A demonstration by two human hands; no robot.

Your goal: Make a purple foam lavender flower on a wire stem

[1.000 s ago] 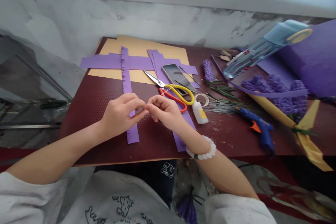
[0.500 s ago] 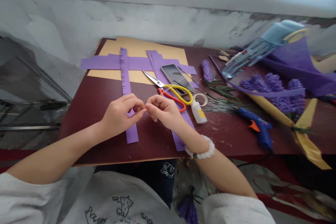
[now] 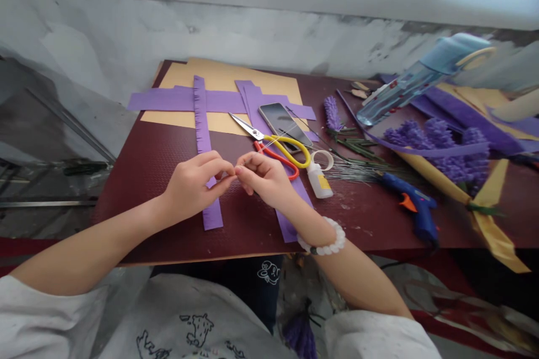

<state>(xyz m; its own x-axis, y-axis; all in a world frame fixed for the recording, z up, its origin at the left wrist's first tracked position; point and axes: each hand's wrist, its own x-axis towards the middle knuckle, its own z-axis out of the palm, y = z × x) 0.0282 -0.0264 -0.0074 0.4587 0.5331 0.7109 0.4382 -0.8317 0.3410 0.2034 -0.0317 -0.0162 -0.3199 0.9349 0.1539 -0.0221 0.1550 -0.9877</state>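
My left hand (image 3: 193, 188) and my right hand (image 3: 263, 179) meet above the dark red board (image 3: 138, 207), fingertips pinched together on something very thin, probably a fine wire. Under my left hand runs a fringed purple paper strip (image 3: 202, 134), lying on a tan card (image 3: 223, 87). A second purple strip (image 3: 292, 224) passes beneath my right wrist. Just beyond my right hand are yellow-and-orange-handled scissors (image 3: 290, 148), resting partly on a phone (image 3: 280, 123).
A glue bottle (image 3: 319, 180), a tape roll (image 3: 323, 160) and a bundle of wire stems (image 3: 357, 171) lie to the right. Further right are a blue glue gun (image 3: 415, 207), purple paper flowers (image 3: 438, 148) and a clear plastic sleeve (image 3: 400, 92).
The large purple sheet at the upper right has shifted lower, showing tan paper beneath it. My hands stay almost still, still pinched together.
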